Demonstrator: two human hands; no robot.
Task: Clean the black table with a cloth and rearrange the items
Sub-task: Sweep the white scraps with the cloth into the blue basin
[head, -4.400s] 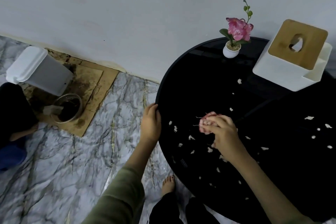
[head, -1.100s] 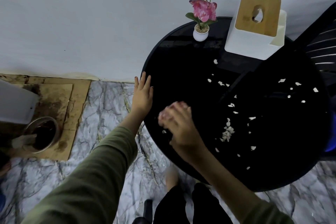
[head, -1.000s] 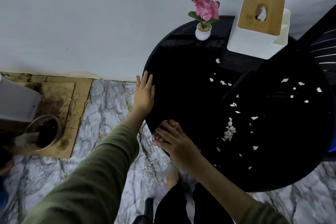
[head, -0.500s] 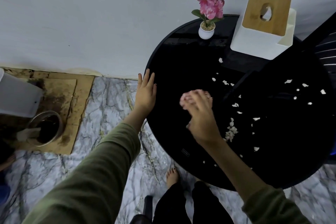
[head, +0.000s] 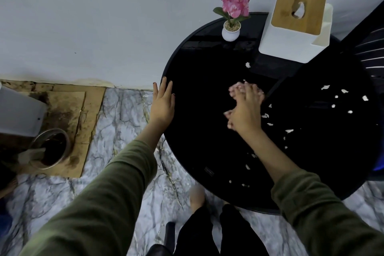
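Round black surface (head: pixel 197 64) set against a pale wall, seen from above. Left hand (head: pixel 163 103) rests flat on the left rim with its fingers straight and holds nothing. Right hand (head: pixel 246 110), blurred, lies over the middle of the surface with its fingers closed over a bunched pink cloth (head: pixel 234 90), which touches the tabletop. White paper scraps (head: pixel 365 97) are scattered to the right of this hand and along the forearm, while the area between the two hands shows none. At the far edge stand a small white flower pot (head: pixel 230 32) with a pink bloom and, to its right, a white tissue box (head: pixel 291 48) with a wooden lid. On the marble floor (head: pixel 128 114) to the left lie stained cardboard (head: pixel 91 110), a white bin (head: pixel 18 114) and a glass bowl (head: pixel 66 137).
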